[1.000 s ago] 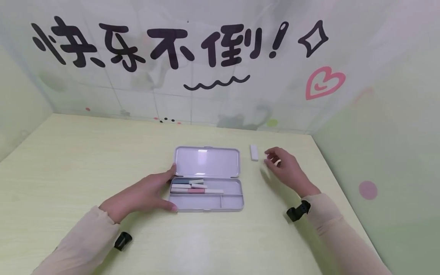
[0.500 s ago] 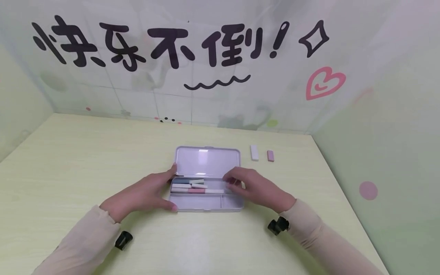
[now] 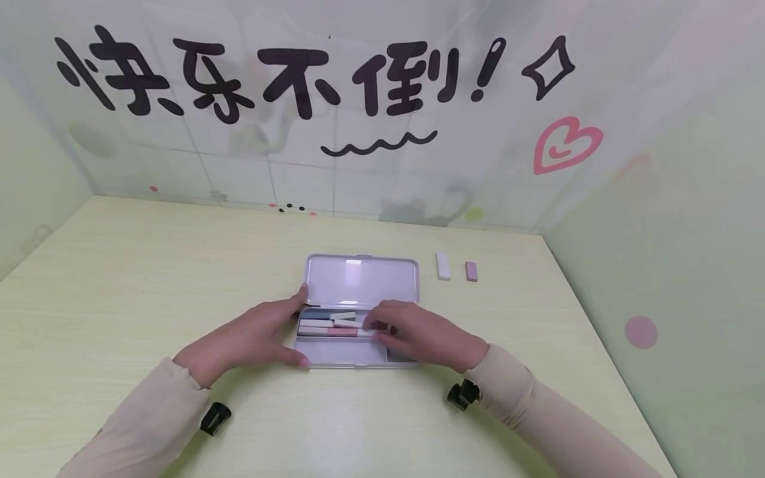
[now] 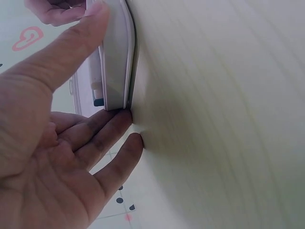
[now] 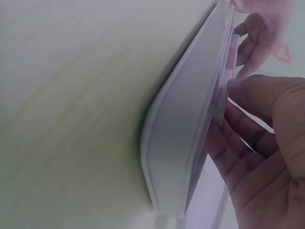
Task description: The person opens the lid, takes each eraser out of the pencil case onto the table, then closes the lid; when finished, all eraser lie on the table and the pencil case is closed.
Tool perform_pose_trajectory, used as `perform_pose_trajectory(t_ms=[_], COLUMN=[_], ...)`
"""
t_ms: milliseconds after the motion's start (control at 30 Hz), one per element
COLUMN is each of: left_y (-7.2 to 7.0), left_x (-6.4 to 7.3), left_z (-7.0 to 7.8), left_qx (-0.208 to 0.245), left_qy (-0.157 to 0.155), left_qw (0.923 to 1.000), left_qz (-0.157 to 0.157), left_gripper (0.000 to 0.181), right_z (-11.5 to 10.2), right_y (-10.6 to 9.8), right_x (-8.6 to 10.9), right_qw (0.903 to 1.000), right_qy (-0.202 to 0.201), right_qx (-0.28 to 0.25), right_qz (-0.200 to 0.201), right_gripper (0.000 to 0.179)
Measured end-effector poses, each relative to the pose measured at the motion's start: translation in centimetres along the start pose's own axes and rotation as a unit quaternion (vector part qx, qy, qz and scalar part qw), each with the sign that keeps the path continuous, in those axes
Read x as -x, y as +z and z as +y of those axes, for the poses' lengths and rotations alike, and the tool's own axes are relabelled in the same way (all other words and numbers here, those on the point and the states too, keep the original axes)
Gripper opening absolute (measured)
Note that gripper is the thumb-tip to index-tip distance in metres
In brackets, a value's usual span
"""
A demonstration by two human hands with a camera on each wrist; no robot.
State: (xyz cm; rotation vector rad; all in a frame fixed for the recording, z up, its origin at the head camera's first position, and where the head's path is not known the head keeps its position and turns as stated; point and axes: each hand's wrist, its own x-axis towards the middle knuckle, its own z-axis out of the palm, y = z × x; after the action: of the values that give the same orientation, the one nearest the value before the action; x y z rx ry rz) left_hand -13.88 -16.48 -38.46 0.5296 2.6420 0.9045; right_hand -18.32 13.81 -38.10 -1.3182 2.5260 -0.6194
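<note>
A pale lilac pencil case (image 3: 342,352) lies flat with its lid (image 3: 358,282) folded back. My left hand (image 3: 251,342) holds its left end, thumb at the front edge and fingers behind the back corner. Inside the rear compartment are a pink-and-white marker (image 3: 342,332), other white pens (image 3: 314,323) and a dark blue item (image 3: 315,315). Over the right part of the case, my right hand (image 3: 424,332) pinches the marker's white end (image 5: 221,102) between thumb and fingers. The right-hand compartments are partly hidden under this hand.
A white eraser-like block (image 3: 442,265) and a smaller pink one (image 3: 471,271) lie on the light wooden table (image 3: 179,265), behind and right of the case. A printed wall (image 3: 382,179) closes off the back, and another stands at the right.
My right hand has left the small pink block, which it covered earlier, and moved left and forward into the case to the marker's end. My left hand has stayed put.
</note>
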Motion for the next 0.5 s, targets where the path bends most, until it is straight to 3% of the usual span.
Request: perform_pose_trajectory(t_ms=[267,500], left_y=[0.07,0.08], left_x=[-0.05,-0.06], left_z=[-0.06,-0.24], left_qx=[-0.001,-0.002], left_qy=[-0.001,-0.002], left_qw=[1.0,1.0], left_qz=[-0.004,-0.002], left_gripper=[0.124,0.125], right_z=[-0.06,-0.04], right_y=[0.14,0.19], right_x=[-0.43,-0.33], right_qw=[0.9998,0.9998], right_qy=[0.006,-0.004], right_qx=[0.008,0.02], right_qz=[-0.015,-0.002], right_gripper=[0.018,0.021])
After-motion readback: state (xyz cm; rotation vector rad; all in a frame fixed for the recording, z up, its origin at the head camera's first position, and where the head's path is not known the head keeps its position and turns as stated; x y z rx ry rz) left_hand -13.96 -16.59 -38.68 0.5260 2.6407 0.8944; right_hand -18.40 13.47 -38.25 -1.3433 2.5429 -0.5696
